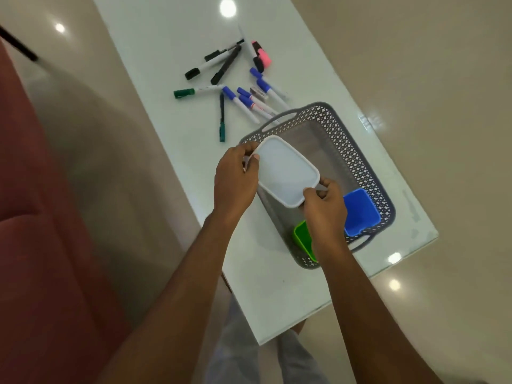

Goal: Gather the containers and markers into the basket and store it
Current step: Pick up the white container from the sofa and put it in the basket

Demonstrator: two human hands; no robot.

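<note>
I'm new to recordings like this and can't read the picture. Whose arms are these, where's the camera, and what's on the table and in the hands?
There is no machine here: these are a person's bare arms, filmed by one camera worn on their head and looking down. The left hand and right hand grip a white container by opposite corners, above a grey basket. A blue container and a green container already sit in the basket. Loose markers lie on the white table beyond it.
</note>
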